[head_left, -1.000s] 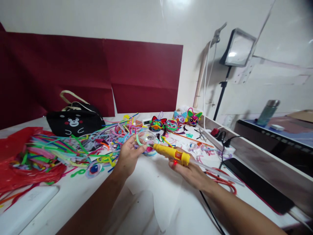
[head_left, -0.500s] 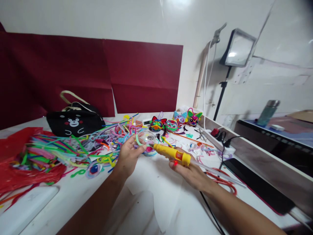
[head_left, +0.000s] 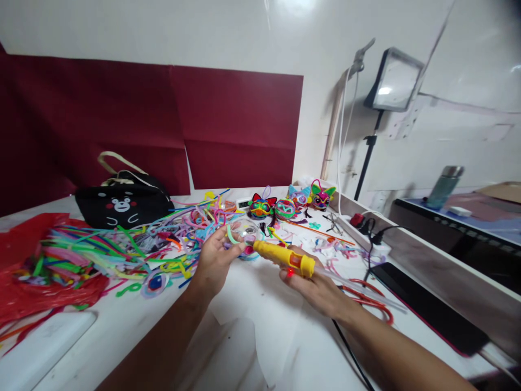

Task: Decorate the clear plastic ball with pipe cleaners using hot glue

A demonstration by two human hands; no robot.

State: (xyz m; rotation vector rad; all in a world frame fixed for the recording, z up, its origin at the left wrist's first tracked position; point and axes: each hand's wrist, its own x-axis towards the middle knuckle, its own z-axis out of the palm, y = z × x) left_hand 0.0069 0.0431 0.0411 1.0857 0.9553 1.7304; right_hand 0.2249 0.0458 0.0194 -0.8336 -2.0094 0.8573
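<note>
Thumb and fingers of my left hand [head_left: 215,258] are closed on a short pale green pipe cleaner [head_left: 232,235], which curves up from them. Just behind it is a clear plastic ball [head_left: 249,227]; whether my fingers touch the ball I cannot tell. A yellow glue gun [head_left: 280,256] is gripped in my right hand [head_left: 311,285], its nozzle pointing left, close to my left thumb. A red light glows by my right thumb. The clear glue stick [head_left: 370,293] sticks out of the gun's rear.
Loose pipe cleaners [head_left: 97,244] spread across the left, partly on a red bag [head_left: 24,282]. Decorated balls [head_left: 262,206] stand at the back, near a black bag [head_left: 122,203]. At right are a power strip [head_left: 376,247], an orange cable [head_left: 376,307] and a phone [head_left: 427,309].
The glue gun has shifted slightly left and down, with my right hand. My left hand keeps its hold on the pipe cleaner and has barely moved.
</note>
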